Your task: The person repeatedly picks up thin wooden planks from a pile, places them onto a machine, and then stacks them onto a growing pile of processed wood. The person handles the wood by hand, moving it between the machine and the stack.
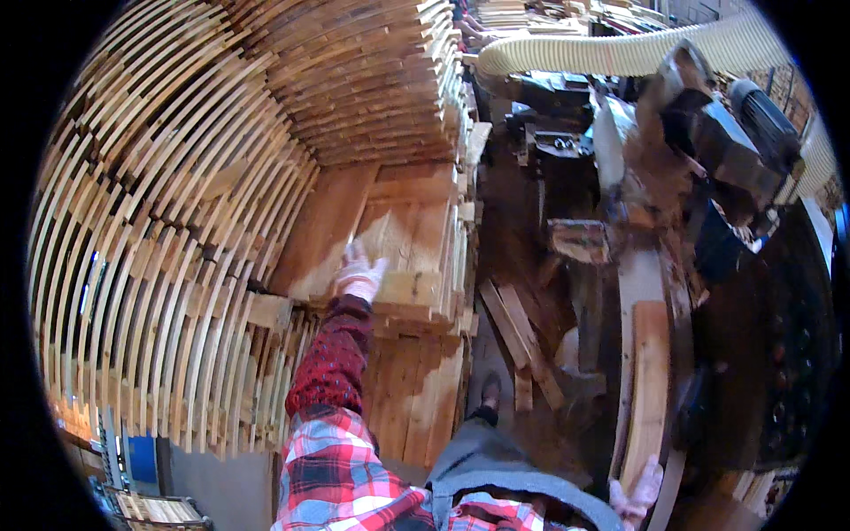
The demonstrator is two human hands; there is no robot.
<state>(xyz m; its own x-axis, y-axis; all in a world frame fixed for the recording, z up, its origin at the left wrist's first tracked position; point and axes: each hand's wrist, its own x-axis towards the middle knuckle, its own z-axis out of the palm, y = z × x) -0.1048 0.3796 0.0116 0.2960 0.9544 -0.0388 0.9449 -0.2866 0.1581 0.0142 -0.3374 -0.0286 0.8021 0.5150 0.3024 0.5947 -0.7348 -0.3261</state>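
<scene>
My left hand [361, 273] reaches forward over a waist-high stack of boards [407, 226]. Its fingers are spread, with nothing in them, and it is at or just above the top boards. At the lower right, my right hand [636, 497] grips the near end of a wooden plank [648, 380], with its fingers around the end. That plank lies lengthwise along a narrow machine bed [625, 327]. Part of the right hand's grip is hidden by the plank's end and blur.
Tall stacks of thin wooden strips [159, 239] rise on the left and at the back [354, 80]. A dusty machine with a motor [766, 124] and a ribbed pale hose [611, 55] stands at the right. Loose offcuts [518, 341] lie on the floor near my foot [491, 389].
</scene>
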